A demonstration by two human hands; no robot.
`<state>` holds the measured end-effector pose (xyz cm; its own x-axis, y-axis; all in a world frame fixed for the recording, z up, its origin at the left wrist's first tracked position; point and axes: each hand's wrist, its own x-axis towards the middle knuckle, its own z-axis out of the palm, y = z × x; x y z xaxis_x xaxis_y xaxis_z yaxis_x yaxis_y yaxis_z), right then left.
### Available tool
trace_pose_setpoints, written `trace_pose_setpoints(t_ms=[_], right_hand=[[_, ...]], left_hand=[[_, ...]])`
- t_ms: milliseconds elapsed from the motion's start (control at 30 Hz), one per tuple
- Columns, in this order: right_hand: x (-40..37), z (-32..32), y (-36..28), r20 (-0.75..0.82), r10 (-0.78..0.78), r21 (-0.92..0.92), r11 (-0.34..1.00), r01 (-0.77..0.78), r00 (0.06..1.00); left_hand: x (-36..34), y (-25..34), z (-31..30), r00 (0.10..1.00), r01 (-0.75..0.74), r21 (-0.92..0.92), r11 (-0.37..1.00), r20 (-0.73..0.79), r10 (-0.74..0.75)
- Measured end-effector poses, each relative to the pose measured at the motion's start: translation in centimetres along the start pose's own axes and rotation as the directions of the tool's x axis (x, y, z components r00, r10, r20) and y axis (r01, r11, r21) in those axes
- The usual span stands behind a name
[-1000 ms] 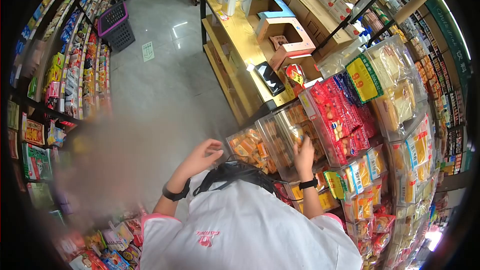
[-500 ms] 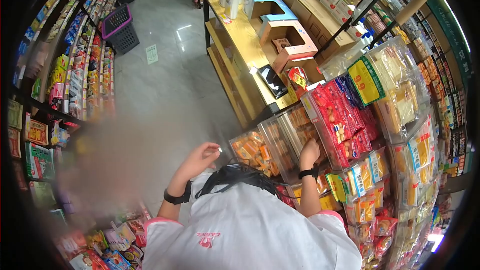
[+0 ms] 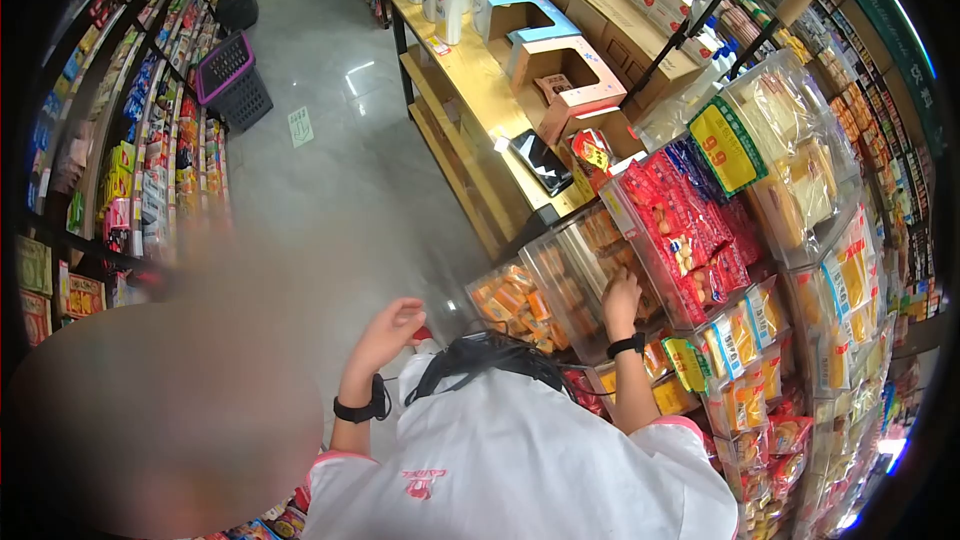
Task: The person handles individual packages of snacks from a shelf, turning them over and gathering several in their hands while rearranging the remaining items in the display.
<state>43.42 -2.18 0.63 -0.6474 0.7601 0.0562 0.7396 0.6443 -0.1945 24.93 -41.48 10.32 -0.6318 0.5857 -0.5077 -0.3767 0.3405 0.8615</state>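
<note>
Your right hand [image 3: 621,306] is in among the clear bins, its fingers bent down over the small wrapped packets [image 3: 603,232] that lie between the bin's side walls; the fingertips are hidden, so I can't tell whether it has hold of one. Mind the wall on your right, shared closely with the bin of red packets [image 3: 682,230]: with so little room beside your knuckles, a sideways pull could scrape them or shift a bin. Your wristband [image 3: 627,345] sits just over the bin's near edge, and its buckle side could catch there if you drew back low. The yellow tag [image 3: 687,365] is right beside that wrist and could get brushed askew. Your left hand [image 3: 388,334] hangs apart from the bins, fingers loosely curled and partly open; something red shows just beside it, and I can't tell whether you're holding it. The black straps [image 3: 482,364] at your chest lie close to the bins' near edges, so leaning in might snag them. Farther off, the black phone [image 3: 541,162] lies near the wooden table's [image 3: 480,90] near end, where a stray reach could nudge it.
</note>
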Motion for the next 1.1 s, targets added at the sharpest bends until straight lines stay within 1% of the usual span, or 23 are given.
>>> trace_pose_setpoints(t_ms=[33,167,267,367,400,533,633,667,800,900,967,1033,1100], right_hand=[[0.4,-0.1,-0.1,0.032,0.036,0.026,0.999,-0.037,0.999],[0.5,-0.6,-1.2,-0.033,0.035,-0.099,0.994,-0.038,0.999],[-0.8,-2.5,-3.1,-0.035,0.087,-0.094,0.992,-0.089,0.996],[-3.3,-2.0,-3.9,-0.172,0.067,-0.067,0.995,-0.08,0.983],[-4.0,-1.8,-3.8,-0.152,0.073,0.009,0.997,-0.072,0.986],[-7.9,-2.5,-6.0,-0.168,0.171,0.043,0.985,-0.167,0.971],[-12.1,-2.2,-7.9,-0.239,0.256,0.165,0.961,-0.221,0.937],[-13.7,-2.8,-8.8,-0.209,0.292,0.192,0.948,-0.253,0.933],[-20.9,-0.3,-9.8,-0.203,0.401,0.246,0.904,-0.35,0.893],[-27.2,1.8,-10.0,-0.014,0.553,0.319,0.792,-0.52,0.833],[-31.8,3.0,-10.2,0.228,0.605,0.255,0.719,-0.647,0.763],[-35.5,4.3,-11.0,0.475,0.668,0.116,0.598,-0.793,0.573],[-38.9,6.1,-12.2,0.564,0.659,0.02,0.592,-0.806,0.498]], left_hand=[[0.1,0.0,-0.1,1.0,-0.004,0.001,1.0,0.004,0.004],[0.2,-0.4,-0.5,0.999,-0.033,-0.03,0.999,0.002,0.034],[0.4,-0.4,-1.5,1.0,0.002,-0.019,1.0,0.031,-0.001],[0.9,0.0,-3.0,0.997,-0.004,0.025,1.0,0.074,0.002],[1.1,0.1,-3.6,0.996,-0.003,0.046,0.999,0.087,-0.001],[2.6,1.0,-6.0,0.987,-0.005,0.138,0.99,0.159,-0.017],[4.1,1.5,-7.3,0.969,-0.007,0.229,0.973,0.243,-0.05],[4.7,1.6,-7.5,0.959,-0.016,0.263,0.965,0.278,-0.06],[7.9,0.8,-7.2,0.884,-0.077,0.393,0.916,0.452,-0.119],[10.4,0.2,-5.9,0.793,-0.119,0.473,0.873,0.575,-0.203],[12.2,-0.5,-4.6,0.746,-0.157,0.514,0.844,0.621,-0.239],[13.8,-1.7,-3.3,0.707,-0.183,0.552,0.814,0.649,-0.281],[15.8,-2.9,-2.0,0.679,-0.207,0.589,0.781,0.661,-0.319]])
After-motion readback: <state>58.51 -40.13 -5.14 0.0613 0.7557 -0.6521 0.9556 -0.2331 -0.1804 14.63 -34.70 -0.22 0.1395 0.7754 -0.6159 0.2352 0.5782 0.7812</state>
